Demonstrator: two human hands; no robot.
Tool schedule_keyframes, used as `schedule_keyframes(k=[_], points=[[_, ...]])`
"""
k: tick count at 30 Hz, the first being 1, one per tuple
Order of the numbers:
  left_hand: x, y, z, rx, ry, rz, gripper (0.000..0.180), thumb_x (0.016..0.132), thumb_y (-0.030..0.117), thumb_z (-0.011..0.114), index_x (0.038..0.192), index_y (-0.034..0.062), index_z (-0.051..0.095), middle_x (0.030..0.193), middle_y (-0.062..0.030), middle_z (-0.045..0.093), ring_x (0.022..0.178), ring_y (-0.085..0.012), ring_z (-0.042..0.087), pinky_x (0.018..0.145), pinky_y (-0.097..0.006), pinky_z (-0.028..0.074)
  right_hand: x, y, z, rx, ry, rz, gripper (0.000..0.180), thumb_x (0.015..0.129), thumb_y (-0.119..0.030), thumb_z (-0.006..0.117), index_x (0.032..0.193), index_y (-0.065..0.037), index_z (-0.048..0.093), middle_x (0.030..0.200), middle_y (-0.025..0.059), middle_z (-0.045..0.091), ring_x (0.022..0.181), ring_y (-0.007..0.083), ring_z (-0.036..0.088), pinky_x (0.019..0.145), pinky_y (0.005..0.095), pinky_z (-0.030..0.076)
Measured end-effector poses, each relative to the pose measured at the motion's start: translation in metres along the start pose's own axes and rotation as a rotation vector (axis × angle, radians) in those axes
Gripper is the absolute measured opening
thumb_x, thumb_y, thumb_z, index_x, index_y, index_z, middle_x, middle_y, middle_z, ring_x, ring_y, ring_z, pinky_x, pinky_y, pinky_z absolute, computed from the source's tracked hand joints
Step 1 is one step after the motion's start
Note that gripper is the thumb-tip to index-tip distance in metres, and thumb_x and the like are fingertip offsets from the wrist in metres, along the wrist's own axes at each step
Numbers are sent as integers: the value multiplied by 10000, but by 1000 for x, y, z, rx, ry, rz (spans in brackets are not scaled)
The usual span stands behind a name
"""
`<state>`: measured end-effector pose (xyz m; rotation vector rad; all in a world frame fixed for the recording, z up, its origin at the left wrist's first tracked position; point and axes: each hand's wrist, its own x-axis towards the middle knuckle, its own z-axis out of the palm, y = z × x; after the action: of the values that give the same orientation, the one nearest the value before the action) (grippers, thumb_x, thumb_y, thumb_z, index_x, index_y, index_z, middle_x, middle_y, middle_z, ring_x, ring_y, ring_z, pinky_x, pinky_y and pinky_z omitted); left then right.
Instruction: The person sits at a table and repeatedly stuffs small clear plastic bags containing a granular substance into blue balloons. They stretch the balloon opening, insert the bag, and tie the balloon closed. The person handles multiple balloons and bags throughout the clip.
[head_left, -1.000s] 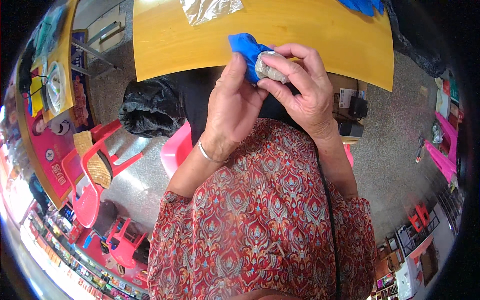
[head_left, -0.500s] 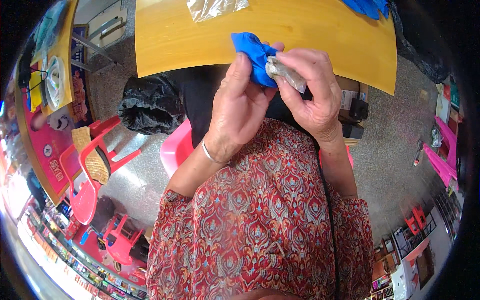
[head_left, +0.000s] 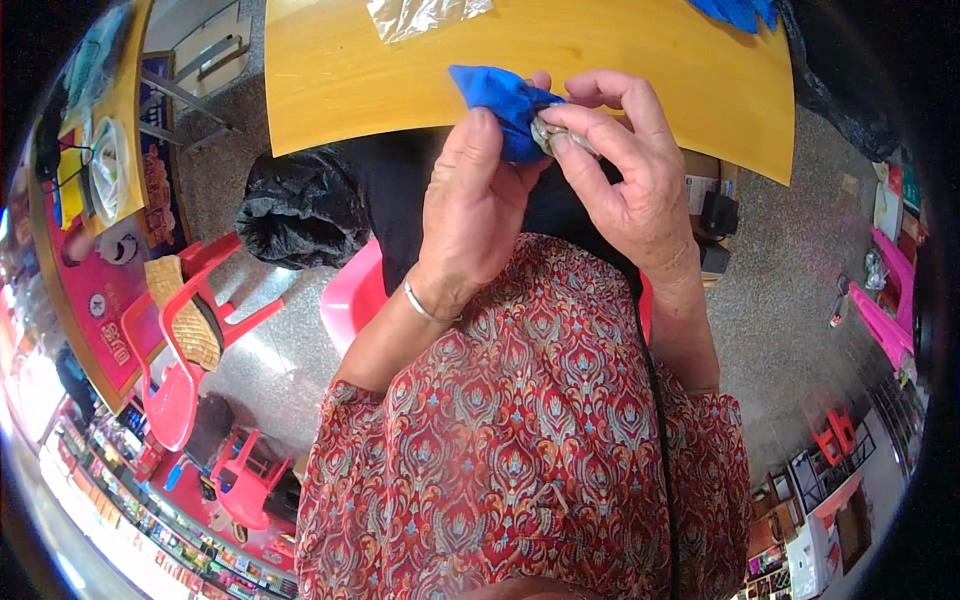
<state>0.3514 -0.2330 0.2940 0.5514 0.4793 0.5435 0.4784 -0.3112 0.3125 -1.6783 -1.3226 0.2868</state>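
My left hand [head_left: 462,210], with a silvery bangle at the wrist, is closed round a small blue cloth pouch [head_left: 500,95] above the near edge of the table. One end of the pouch comes to a point toward the upper left. The thumb and fingertips of my right hand [head_left: 640,175] pinch a small clear plastic packet [head_left: 547,131] with greyish-brown contents. The packet's left end touches the gathered right end of the pouch; whether part of it is inside, I cannot tell. My right fingers hide much of the packet.
On the yellow table [head_left: 350,85] lie a clear plastic bag [head_left: 425,14] and blue cloth pieces [head_left: 738,12]. An opened black plastic bag [head_left: 300,215] stands on the floor at left, near a red plastic chair [head_left: 172,400]. Another black bag [head_left: 840,90] hangs by the table's right end.
My right fingers have moved up the packet to the pouch's end, and less of the packet shows. The pouch has shifted slightly left and tilted in my left hand.
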Motion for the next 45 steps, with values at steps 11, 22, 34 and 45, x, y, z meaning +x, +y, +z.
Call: schedule_keyframes(k=[11, 22, 34, 45], points=[[5, 13, 1, 310, -51, 39, 438, 981, 275, 486, 1319, -1, 457, 1303, -84, 528, 1165, -136, 499, 1003, -285, 375, 0, 12, -6, 409, -114, 156, 275, 828, -72, 649, 1102, -69, 673, 1073, 73, 495, 1002, 175, 515, 896, 292, 419], [-6, 5, 2, 326, -18, -50, 404, 973, 211, 507, 1310, -9, 470, 1267, -72, 548, 1127, -131, 512, 973, -292, 406, -7, 13, -10, 204, -43, 155, 335, 738, 11, 690, 1051, -108, 707, 944, 56, 545, 840, 161, 564, 741, 277, 484], [-1, 9, -4, 617, 143, 129, 301, 927, 196, 576, 1174, 24, 576, 1037, -75, 594, 961, -174, 543, 897, -318, 418, -2, 13, 13, 472, 103, 145, 282, 791, 36, 655, 1059, -44, 688, 964, 53, 620, 828, 117, 604, 745, 217, 485], [1, 14, -1, 1479, 164, 878, 164, 706, 95, 755, 826, 101, 643, 840, -49, 571, 801, -246, 514, 733, -346, 360, -4, 6, 16, 377, 117, 217, 283, 788, 28, 651, 1056, -53, 690, 911, 36, 636, 683, 63, 548, 627, 197, 454]])
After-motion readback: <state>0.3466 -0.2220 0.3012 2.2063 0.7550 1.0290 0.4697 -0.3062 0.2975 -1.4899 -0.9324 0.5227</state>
